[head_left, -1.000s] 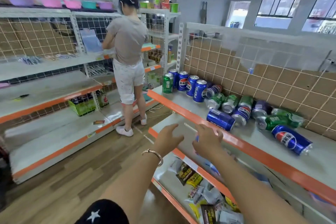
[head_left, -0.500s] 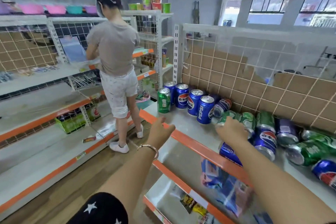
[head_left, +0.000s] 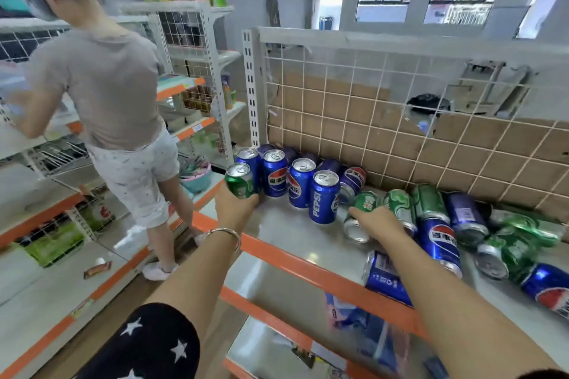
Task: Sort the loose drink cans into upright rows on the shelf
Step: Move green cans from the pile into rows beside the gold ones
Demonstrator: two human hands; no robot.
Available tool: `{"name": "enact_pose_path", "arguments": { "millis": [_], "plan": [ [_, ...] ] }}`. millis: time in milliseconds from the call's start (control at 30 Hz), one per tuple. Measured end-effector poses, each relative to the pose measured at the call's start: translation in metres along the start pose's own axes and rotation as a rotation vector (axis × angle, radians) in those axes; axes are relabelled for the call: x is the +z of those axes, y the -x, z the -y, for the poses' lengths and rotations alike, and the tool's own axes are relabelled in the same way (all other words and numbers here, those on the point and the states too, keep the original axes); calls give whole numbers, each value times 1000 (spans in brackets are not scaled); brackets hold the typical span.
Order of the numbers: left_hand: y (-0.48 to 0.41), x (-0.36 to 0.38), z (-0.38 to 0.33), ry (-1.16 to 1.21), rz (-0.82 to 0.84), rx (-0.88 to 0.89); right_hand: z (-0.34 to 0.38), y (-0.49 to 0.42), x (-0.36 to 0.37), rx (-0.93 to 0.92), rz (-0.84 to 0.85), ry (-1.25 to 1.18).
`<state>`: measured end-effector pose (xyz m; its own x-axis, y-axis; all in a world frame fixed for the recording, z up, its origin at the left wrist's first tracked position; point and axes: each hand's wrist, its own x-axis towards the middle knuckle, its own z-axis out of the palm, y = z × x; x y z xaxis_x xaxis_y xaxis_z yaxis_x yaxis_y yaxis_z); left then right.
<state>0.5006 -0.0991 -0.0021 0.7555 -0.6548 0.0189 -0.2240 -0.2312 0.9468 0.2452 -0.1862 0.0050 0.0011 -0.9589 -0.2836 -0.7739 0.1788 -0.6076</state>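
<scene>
A lying green can (head_left: pixel 362 212) sits on its side near the middle of the shelf (head_left: pixel 292 235), just right of the standing row, and the right hand (head_left: pixel 378 221) lies over it with the fingers curled round its body. At the left end of the row the left hand (head_left: pixel 235 207) grips an upright green can (head_left: pixel 239 180) low down, its fingers wrapped round the base. Beside that can stand four blue cans (head_left: pixel 323 197) in a slanting line, with darker cans behind them against the wire grid (head_left: pixel 369 101). To the right, the loose cans (head_left: pixel 440 240) lie in a heap, green, blue and purple, some touching one another, and one blue one rests close to the orange edge (head_left: pixel 308 268). The step in hand looks like pairing the greens: one is being set in place while the next is picked up. The next move likely calls for tipping the lying can upright and carrying it over the blue row without knocking it. Another person (head_left: pixel 114 86) works at the far shelves.
</scene>
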Motion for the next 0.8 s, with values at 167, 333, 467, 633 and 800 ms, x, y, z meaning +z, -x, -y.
{"name": "enact_pose_path", "arguments": {
  "millis": [167, 333, 467, 633, 800],
  "plan": [
    [-12, 2, 2, 54, 15, -13, 8, -4, -2, 45, 59, -39],
    [-26, 0, 13, 9, 76, 32, 20, 16, -27, 143, 383, 203],
    [-37, -3, 21, 19, 159, 66, 20, 15, -14, 148, 284, 13],
    [-48, -7, 30, 35, 204, 5, 15, 13, 1, 156, 180, -220],
    [-38, -9, 31, 76, 223, -9, 10, 19, -4, 107, 59, -412]
  ]
}}
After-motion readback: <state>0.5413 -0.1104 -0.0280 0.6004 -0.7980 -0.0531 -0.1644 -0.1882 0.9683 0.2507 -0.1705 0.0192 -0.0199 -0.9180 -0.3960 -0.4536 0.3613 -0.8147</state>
